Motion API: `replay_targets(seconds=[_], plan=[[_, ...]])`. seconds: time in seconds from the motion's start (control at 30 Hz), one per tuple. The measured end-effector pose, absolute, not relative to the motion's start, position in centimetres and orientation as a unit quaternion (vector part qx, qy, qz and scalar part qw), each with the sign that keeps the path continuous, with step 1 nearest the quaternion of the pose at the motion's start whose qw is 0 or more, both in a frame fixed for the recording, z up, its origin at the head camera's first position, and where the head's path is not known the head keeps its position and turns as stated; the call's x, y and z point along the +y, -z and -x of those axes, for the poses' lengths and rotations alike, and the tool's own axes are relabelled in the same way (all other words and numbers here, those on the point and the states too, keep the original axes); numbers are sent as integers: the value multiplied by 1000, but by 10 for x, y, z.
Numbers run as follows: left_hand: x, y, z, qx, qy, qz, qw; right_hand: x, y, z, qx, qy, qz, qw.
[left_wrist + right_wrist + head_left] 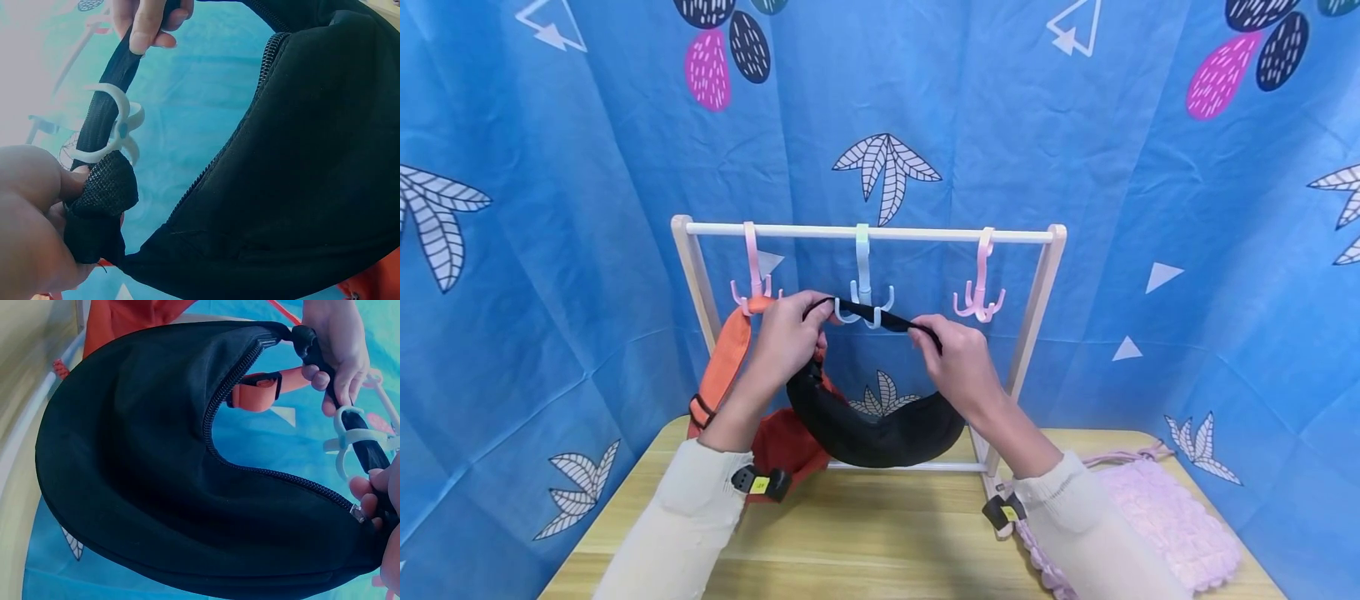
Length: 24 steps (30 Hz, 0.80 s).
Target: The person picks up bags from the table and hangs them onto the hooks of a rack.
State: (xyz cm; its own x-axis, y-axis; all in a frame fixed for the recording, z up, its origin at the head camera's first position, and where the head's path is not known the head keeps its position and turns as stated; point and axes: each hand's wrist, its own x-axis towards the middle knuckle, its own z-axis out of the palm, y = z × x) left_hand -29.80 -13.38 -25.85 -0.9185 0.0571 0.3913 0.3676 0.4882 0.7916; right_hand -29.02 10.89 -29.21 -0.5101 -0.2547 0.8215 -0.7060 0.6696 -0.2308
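A black crescent-shaped bag (876, 433) with a zipper along its inner curve hangs below both hands. Its strap (895, 321) runs across the prongs of the pale blue hook (863, 275), the middle one on the rack. My left hand (790, 333) pinches the strap just left of that hook. To the right of it, my right hand (958, 362) pinches the strap's other side. The right wrist view shows the strap (369, 447) lying among the curved prongs of the hook (347, 439), between the two hands.
A white rail (820, 231) on wooden posts carries the hooks. An orange-red bag (782, 442) hangs by its orange strap (727, 354) from the left pink hook (752, 267). Another pink hook (981, 283) is at the right. A lilac puffy bag (1165, 517) lies on the wooden table (865, 542).
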Motion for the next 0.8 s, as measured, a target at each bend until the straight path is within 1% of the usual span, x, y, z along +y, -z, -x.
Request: replay_targets(seconds=[0.33, 0.8], plan=[[-133, 266, 298, -850, 491, 118, 151, 107, 301, 293, -821, -296, -292, 392], [-133, 281, 296, -842, 497, 121, 172, 103, 313, 296, -821, -312, -285, 383]])
